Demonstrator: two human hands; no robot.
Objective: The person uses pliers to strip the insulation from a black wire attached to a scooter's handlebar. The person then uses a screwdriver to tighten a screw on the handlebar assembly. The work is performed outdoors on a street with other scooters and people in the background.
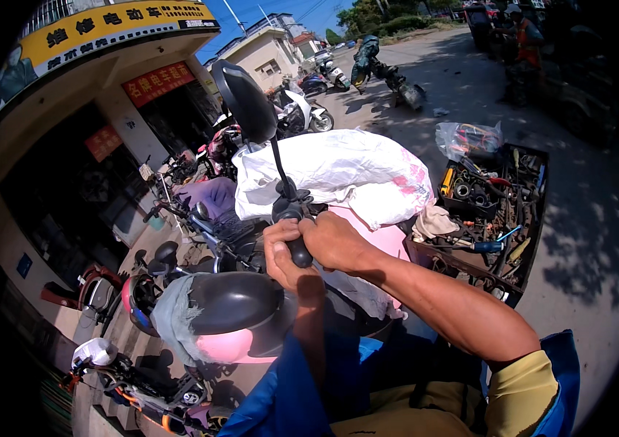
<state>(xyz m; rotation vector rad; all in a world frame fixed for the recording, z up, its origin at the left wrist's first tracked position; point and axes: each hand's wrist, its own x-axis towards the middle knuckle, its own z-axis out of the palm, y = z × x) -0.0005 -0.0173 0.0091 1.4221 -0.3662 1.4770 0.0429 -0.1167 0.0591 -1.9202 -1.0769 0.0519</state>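
Note:
The black handlebar grip (pixel 299 252) of a pink scooter sits between my two hands in the middle of the view. Curled around its left side is my left hand (pixel 285 255). My right hand (pixel 335 242) is closed against the grip's inner end, fingers bent; whatever lies under those fingers is hidden. From the black control housing (pixel 291 207) just beyond, a stalk rises to a black rear-view mirror (pixel 246 100). A white cloth cover (pixel 331 171) drapes over the scooter's front. On the left is its black seat (pixel 235 302), with grey cloth (pixel 177 317) at the end.
An open toolbox (pixel 528 240) full of tools and parts stands to the right, a clear plastic bag (pixel 469 138) at its far edge. Parked scooters (pixel 302 109) line the shopfront at the left. A person in an orange vest (pixel 529 44) is at the far right.

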